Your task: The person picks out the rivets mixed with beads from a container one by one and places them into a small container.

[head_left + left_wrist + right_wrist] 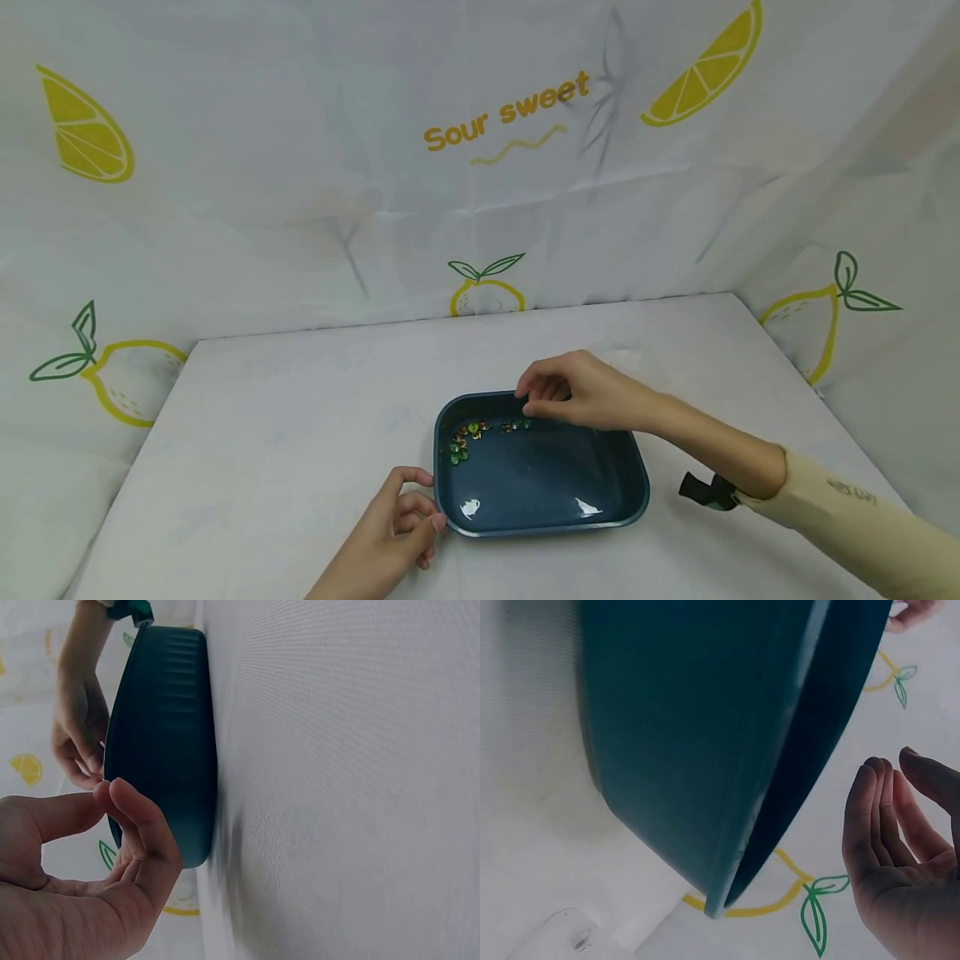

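Observation:
A dark blue rectangular tray (547, 487) sits on the white table, with several small coloured beads (468, 435) gathered in its far left corner. My left hand (431, 500) lies at the tray's near left corner, fingers loosely curled, fingertips at the rim and nothing in its grasp. In the left wrist view the left hand (109, 793) meets the tray's ribbed outer wall (169, 735). My right hand (536, 402) hovers over the tray's far rim, close to the beads. In the right wrist view the right hand (900, 776) shows relaxed fingers holding nothing, beside the tray's underside (690, 727).
The white table (285, 433) is walled on three sides by a white cloth backdrop (480, 167) printed with lemons. A dark strap (708, 492) is on my right wrist, above a cream sleeve (847, 512).

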Action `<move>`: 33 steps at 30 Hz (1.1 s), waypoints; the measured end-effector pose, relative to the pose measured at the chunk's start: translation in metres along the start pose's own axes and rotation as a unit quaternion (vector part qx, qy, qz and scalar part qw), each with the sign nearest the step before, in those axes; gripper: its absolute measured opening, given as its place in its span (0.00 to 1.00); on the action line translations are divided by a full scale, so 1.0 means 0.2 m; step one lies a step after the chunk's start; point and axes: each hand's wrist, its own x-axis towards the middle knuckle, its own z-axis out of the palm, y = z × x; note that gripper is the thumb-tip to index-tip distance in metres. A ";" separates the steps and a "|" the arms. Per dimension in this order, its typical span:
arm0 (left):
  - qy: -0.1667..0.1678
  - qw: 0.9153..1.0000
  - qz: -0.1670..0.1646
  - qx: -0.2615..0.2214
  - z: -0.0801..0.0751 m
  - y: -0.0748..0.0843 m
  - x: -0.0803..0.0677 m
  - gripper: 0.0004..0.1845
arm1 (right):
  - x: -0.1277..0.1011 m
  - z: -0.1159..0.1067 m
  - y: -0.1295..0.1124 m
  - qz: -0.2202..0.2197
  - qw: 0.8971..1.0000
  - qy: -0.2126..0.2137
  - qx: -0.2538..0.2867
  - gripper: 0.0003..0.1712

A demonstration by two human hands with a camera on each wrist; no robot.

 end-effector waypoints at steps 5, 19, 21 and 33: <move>-0.001 1.000 -0.003 -0.002 0.00 0.00 0.00 0.26 | 0.02 0.04 0.00 -0.007 1.000 -0.023 0.001 0.09; 0.007 1.000 -0.010 0.012 0.01 0.01 0.00 0.27 | 0.06 0.13 0.04 -0.017 0.997 -0.069 -0.015 0.09; 0.010 1.000 -0.013 0.014 0.01 0.01 0.00 0.28 | 0.06 0.15 0.05 -0.019 0.997 -0.074 -0.022 0.09; 0.003 1.000 -0.010 0.012 0.00 0.01 0.00 0.27 | 0.07 0.21 0.10 0.009 0.995 -0.084 -0.050 0.09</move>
